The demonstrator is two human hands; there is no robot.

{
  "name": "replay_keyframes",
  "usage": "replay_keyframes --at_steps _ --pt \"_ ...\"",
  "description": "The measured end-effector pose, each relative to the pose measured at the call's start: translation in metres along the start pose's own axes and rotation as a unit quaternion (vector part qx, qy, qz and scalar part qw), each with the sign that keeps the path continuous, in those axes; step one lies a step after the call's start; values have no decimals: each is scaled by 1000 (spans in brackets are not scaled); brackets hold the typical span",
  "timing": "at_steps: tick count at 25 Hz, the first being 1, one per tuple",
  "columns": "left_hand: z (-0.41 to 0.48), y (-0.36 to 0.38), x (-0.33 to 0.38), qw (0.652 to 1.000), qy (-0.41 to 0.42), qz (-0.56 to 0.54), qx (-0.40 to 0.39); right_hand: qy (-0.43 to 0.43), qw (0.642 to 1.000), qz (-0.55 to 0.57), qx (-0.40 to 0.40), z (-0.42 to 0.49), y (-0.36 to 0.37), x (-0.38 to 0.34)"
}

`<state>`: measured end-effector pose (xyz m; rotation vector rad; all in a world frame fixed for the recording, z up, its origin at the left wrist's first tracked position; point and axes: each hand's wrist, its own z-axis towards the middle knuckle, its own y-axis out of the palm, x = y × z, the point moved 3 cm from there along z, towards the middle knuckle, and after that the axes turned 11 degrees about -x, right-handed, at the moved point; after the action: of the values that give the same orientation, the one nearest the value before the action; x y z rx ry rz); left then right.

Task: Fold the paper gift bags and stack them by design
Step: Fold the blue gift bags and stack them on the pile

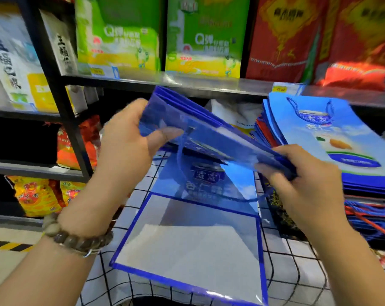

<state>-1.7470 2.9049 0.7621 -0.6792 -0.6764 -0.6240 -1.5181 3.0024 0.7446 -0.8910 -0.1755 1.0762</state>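
I hold a flat bundle of blue paper gift bags (211,131) tilted in the air over the table. My left hand (125,146) grips its upper left end, thumb on top. My right hand (297,173) pinches its lower right end. Under the bundle another blue gift bag (193,235) lies folded flat on the checked cloth, its bottom flap turned toward me. To the right stands a tall stack of folded blue bags (332,138) with a teapot print on top; red-edged bags show lower in that stack.
A white cloth with a black grid (297,266) covers the table. A dark bag with gold print (277,208) lies beside the flat bag. Black metal shelves (61,107) with green, white and red packages stand behind and to the left.
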Motion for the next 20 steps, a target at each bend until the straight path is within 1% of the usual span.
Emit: replay_keyframes --at_steps 2,4,5,7,8,10,12,14,16,18,20 --pt "14 -4 11 1000 19 -23 2 9 999 45 29 17 -15 7" --pt "26 -4 17 999 19 -25 5 -10 998 56 35 31 -27 7" --pt "29 -3 20 1000 15 -19 6 -17 998 48 33 35 -30 6" --pt "31 -1 18 999 7 -33 -7 -25 999 -14 32 35 -32 3" --pt "31 0 16 999 7 -45 -27 -26 998 -44 39 32 -32 2" --pt "29 3 11 997 11 -21 -68 -26 997 -46 60 27 -36 2" --pt "32 2 2 998 4 -3 -66 -20 995 24 91 30 -48 4" --pt "38 -1 -1 998 -4 -31 -49 -23 986 116 122 41 -61 5" --pt "45 -3 4 998 -4 -60 -21 -35 981 139 134 56 -71 4" --pt "55 -9 17 998 13 -58 2 -40 975 164 147 72 -83 6" --pt "66 -16 32 998 34 -47 8 -13 953 246 178 85 -95 16"
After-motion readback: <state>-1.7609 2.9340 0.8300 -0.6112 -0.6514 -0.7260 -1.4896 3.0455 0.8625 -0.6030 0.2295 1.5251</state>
